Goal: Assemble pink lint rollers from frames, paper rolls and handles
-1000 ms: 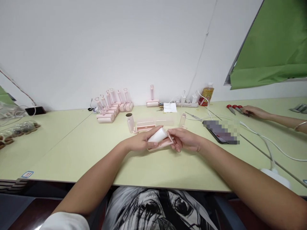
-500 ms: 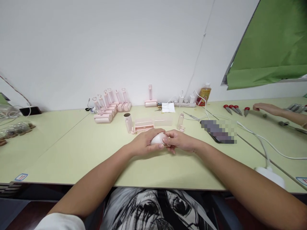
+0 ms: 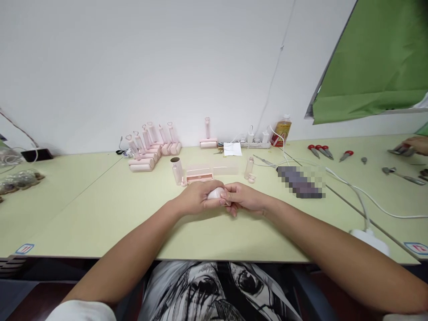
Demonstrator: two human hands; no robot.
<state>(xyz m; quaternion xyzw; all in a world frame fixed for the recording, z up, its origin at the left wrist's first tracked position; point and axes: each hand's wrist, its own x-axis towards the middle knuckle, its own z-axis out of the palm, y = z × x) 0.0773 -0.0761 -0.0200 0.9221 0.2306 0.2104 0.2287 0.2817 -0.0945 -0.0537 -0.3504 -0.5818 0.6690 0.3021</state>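
Note:
Near the middle of the table, my left hand [image 3: 199, 196] wraps round a white lint roller refill [image 3: 215, 193]. My right hand [image 3: 244, 197] pinches the right end of the same roll, its thumb on the white surface. The fingers cover much of the roll. Just behind them lies an open pink roller case [image 3: 199, 177] with a clear cover [image 3: 225, 168]. To its left stands a cardboard core tube [image 3: 175, 166], beside a clear pink handle piece. Right of the case, another clear pink handle [image 3: 249, 168] stands by a small pink part [image 3: 251, 179].
Several pink lint rollers [image 3: 147, 156] stand at the back left, and one more [image 3: 208, 141] by the wall. A power strip [image 3: 257, 145], bottle [image 3: 281, 130], pixelated phone [image 3: 301, 182] and white cables lie to the right. A co-worker's hand [image 3: 417, 145] holds metal tools at far right.
Both my hands keep hold of the roll, and less of its white surface shows. The co-worker's hand has moved right, and the red-handled tool near it has shifted. The view has turned slightly.

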